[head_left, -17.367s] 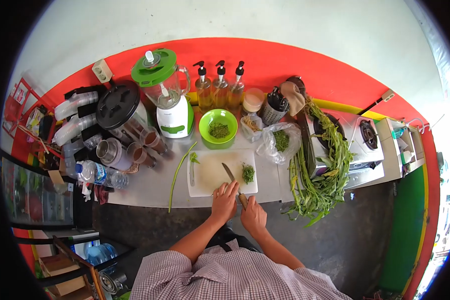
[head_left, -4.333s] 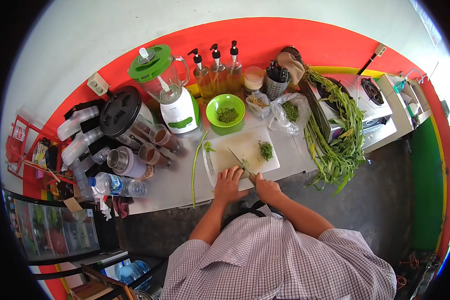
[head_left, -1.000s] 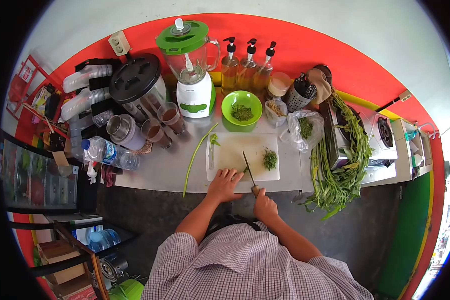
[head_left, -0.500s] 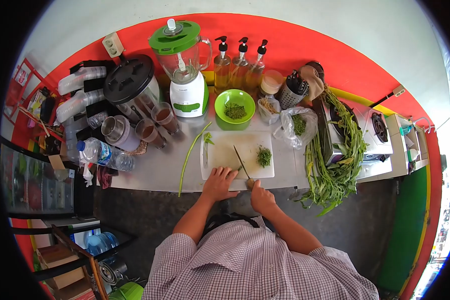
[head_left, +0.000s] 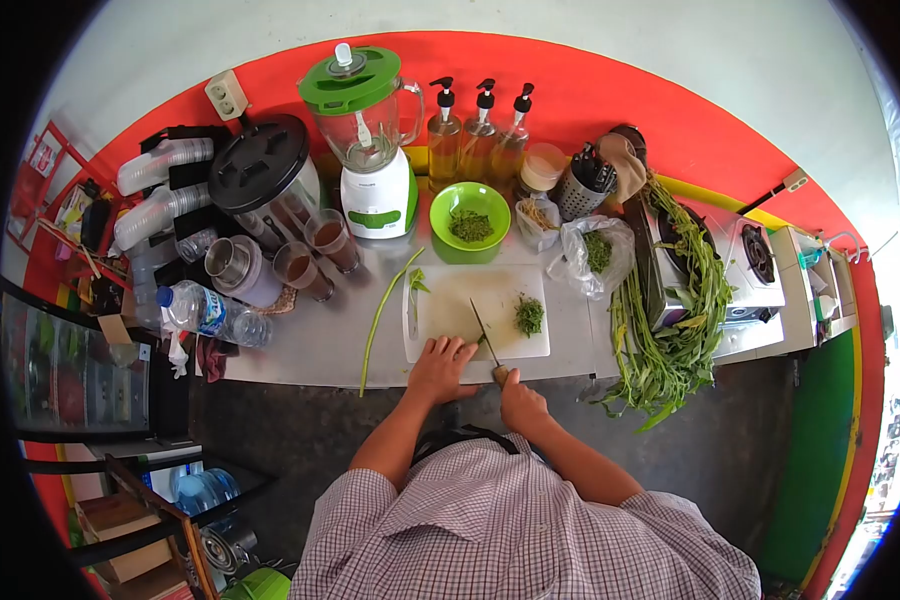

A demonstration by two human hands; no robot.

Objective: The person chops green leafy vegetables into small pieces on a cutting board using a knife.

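Observation:
My right hand [head_left: 522, 402] is closed round the handle of a kitchen knife [head_left: 484, 328], whose blade points away from me over the white cutting board [head_left: 440, 348]. Beside the blade, my left hand [head_left: 440, 370] rests on the board's near edge with its fingers bent. A small bit of green leaves [head_left: 482, 341] shows at its fingertips, mostly hidden. To the right of the knife lies a small heap of chopped greens [head_left: 529, 316]. A leafy sprig [head_left: 418, 280] is at the board's far left corner, and a long green stem [head_left: 380, 325] lies left of the board.
Behind the board stand a green bowl [head_left: 470, 250] with chopped greens, a blender [head_left: 378, 195] and pump bottles [head_left: 479, 140]. A plastic bag [head_left: 570, 262] and a big bunch of leafy stems [head_left: 665, 320] by the stove are on the right. Cups [head_left: 305, 272] and a water bottle [head_left: 215, 315] stand left.
The whole view has shifted slightly downward. My hands and the knife keep almost the same place on the board, with the knife still beside my left fingertips.

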